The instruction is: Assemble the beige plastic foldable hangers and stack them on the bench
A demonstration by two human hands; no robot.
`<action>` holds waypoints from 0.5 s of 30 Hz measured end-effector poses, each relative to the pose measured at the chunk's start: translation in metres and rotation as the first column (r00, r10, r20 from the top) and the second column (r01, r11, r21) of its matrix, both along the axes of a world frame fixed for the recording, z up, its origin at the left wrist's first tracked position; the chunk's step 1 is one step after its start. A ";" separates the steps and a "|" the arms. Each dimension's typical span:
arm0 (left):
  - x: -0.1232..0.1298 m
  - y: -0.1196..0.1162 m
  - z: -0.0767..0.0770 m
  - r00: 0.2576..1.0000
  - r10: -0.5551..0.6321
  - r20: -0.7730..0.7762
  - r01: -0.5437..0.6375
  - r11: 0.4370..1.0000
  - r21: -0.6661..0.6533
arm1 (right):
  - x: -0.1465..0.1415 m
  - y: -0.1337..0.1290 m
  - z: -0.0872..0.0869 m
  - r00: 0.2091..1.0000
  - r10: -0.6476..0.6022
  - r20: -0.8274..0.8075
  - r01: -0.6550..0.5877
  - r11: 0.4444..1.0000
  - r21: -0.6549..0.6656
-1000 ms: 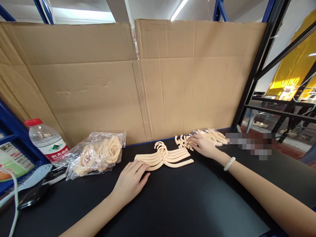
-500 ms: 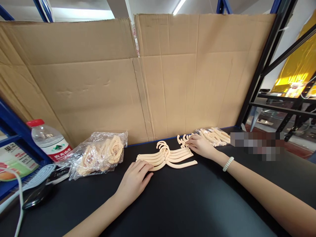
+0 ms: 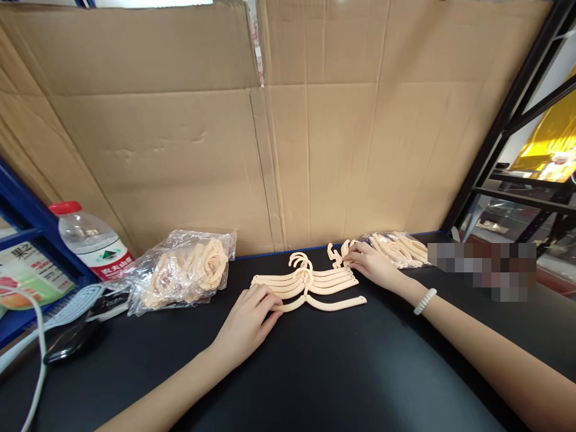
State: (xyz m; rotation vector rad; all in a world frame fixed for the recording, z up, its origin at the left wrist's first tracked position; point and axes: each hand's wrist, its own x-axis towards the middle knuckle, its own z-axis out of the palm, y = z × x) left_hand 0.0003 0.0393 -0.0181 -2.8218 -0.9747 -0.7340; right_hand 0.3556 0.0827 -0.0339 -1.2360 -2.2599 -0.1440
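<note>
Several cream plastic clothes hangers (image 3: 330, 305) lie nested in a stack on the black table, hooks toward the cardboard. The fingers of my left hand (image 3: 252, 315) are closed on the left end of the nearest hanger, which sits a little apart from the rest. Beyond the right arms of the stack, my right hand (image 3: 371, 264) has its fingertips pinched on one of several small cream hook-shaped pieces (image 3: 333, 255). The fingers partly hide that piece. A pale coiled band (image 3: 425, 301) circles my right wrist.
Clear plastic bags of cream hanger parts lie at left (image 3: 186, 273) and at right (image 3: 398, 247). A red-capped bottle (image 3: 92, 240), a pale hairbrush (image 3: 78, 306), a black glossy object (image 3: 72, 342) and a white cable (image 3: 40, 348) are at far left. Cardboard (image 3: 180, 150) walls the back.
The nearest hanger has come slightly away from the stack toward me, with my left hand at its end. My right fingers have shifted among the hook pieces. The camera view has tilted down.
</note>
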 end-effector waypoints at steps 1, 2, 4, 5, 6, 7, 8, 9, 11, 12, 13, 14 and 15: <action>0.000 0.000 0.001 1.000 -0.003 0.003 0.003 1.000 -0.008 | 0.002 0.001 -0.001 1.000 0.005 -0.002 -0.005 1.000 0.009; 0.000 0.000 0.001 1.000 -0.005 0.009 0.005 1.000 -0.014 | 0.003 0.002 -0.002 1.000 0.004 -0.001 -0.004 1.000 0.020; 0.000 0.000 0.001 0.999 -0.013 0.032 0.013 1.000 -0.026 | 0.005 0.003 -0.003 1.000 -0.009 0.004 0.008 0.999 0.039; 0.000 0.000 0.001 0.999 -0.017 0.045 0.018 0.999 -0.032 | 0.006 0.002 -0.004 1.000 -0.014 0.006 0.013 0.999 0.043; 0.000 0.000 0.001 0.998 -0.021 0.055 0.023 0.999 -0.036 | 0.006 0.002 -0.004 1.000 -0.014 0.008 0.014 0.999 0.042; -0.001 0.000 0.000 0.998 -0.022 0.061 0.024 0.999 -0.038 | 0.007 0.002 -0.004 1.000 -0.010 0.009 0.010 0.999 0.039; -0.001 0.000 -0.001 0.998 -0.022 0.066 0.024 0.999 -0.036 | 0.007 0.002 -0.004 1.000 -0.005 0.010 0.004 0.999 0.035; -0.002 0.000 -0.001 0.997 -0.022 0.070 0.025 0.999 -0.034 | 0.007 0.002 -0.005 1.000 -0.002 0.010 0.001 0.999 0.032; -0.003 0.000 -0.003 0.996 -0.024 0.087 0.026 0.999 -0.028 | 0.007 0.003 -0.006 1.000 -0.007 0.009 0.007 0.999 0.032; -0.003 0.001 -0.004 0.995 -0.026 0.099 0.029 0.999 -0.027 | 0.007 0.003 -0.006 1.000 -0.014 0.008 0.013 0.999 0.037; -0.004 0.001 -0.005 0.993 -0.028 0.111 0.031 0.999 -0.027 | 0.007 0.003 -0.006 1.000 -0.021 0.013 0.021 0.999 0.046; -0.004 0.001 -0.007 0.992 -0.029 0.122 0.032 0.999 -0.027 | 0.006 0.003 -0.005 0.999 -0.031 0.022 0.030 0.998 0.057; -0.005 0.001 -0.008 0.991 -0.027 0.132 0.031 0.999 -0.026 | 0.005 0.003 -0.004 0.999 -0.044 0.032 0.041 0.996 0.075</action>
